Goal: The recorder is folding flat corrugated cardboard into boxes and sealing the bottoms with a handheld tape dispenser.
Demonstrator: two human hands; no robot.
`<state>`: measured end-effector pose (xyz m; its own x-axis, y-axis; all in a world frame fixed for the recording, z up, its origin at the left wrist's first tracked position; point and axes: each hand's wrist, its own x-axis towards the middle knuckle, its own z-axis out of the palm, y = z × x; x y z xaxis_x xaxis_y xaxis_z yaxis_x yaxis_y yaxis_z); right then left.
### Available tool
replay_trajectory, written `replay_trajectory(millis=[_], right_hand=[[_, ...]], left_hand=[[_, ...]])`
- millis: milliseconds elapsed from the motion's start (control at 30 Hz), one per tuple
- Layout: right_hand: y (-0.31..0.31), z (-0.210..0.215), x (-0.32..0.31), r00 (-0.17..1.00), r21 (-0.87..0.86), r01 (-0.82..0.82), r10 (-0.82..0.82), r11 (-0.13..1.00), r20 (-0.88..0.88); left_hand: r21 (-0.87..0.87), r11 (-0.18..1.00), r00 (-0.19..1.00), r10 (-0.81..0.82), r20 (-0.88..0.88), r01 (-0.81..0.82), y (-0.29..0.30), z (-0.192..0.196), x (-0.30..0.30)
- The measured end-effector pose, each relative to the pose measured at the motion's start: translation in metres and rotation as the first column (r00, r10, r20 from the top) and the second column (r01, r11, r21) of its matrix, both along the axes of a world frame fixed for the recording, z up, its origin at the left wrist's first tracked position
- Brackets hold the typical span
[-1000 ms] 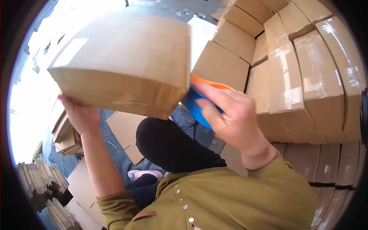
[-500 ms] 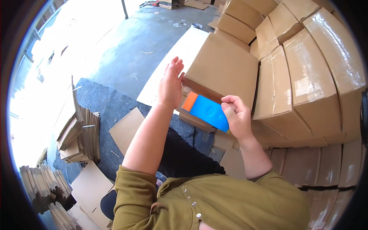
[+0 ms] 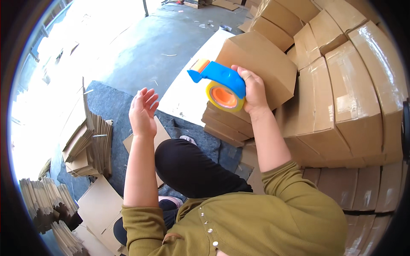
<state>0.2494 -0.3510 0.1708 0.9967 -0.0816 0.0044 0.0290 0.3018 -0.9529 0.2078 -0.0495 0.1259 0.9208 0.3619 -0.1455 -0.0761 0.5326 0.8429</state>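
My right hand (image 3: 252, 90) grips a blue tape dispenser (image 3: 220, 82) with a yellow roll and orange core, held up in front of a closed cardboard box (image 3: 265, 64) that rests on a few stacked boxes. My left hand (image 3: 143, 112) hangs free in the air to the left, fingers apart, holding nothing. It hovers above a grey mat (image 3: 115, 109) and a flat cardboard piece (image 3: 160, 136). My black-clad knee (image 3: 188, 168) is below both hands.
A wall of taped cardboard boxes (image 3: 346, 85) fills the right side. Piles of flattened cartons (image 3: 87, 145) lie at the left, with more (image 3: 47, 205) at the lower left. A white sheet (image 3: 192, 85) lies on the concrete floor (image 3: 145, 47) ahead.
The box I held up a second ago now rests on the stack. My left hand has let go and pulled back left. My right hand has raised the tape dispenser clear of the box.
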Motion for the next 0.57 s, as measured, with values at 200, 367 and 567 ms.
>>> replay_trajectory(millis=[200, 367, 567], right_hand=[[0.008, -0.023, 0.009, 0.974, 0.205, 0.113, -0.067, 0.972, -0.216], [-0.033, -0.043, 0.013, 0.956, 0.368, 0.009, 0.100, 0.930, -0.275], [-0.079, -0.032, 0.082, 0.954, 0.466, 0.199, -0.061, 0.862, -0.294]], left_hand=[[0.135, 0.970, 0.901, 0.237, -0.364, -0.200, 0.069, -0.093, -0.064], [0.126, 0.964, 0.830, 0.265, -0.492, -0.233, 0.082, -0.140, -0.105], [0.121, 0.980, 0.848, 0.197, -0.492, -0.157, 0.085, -0.167, -0.118]])
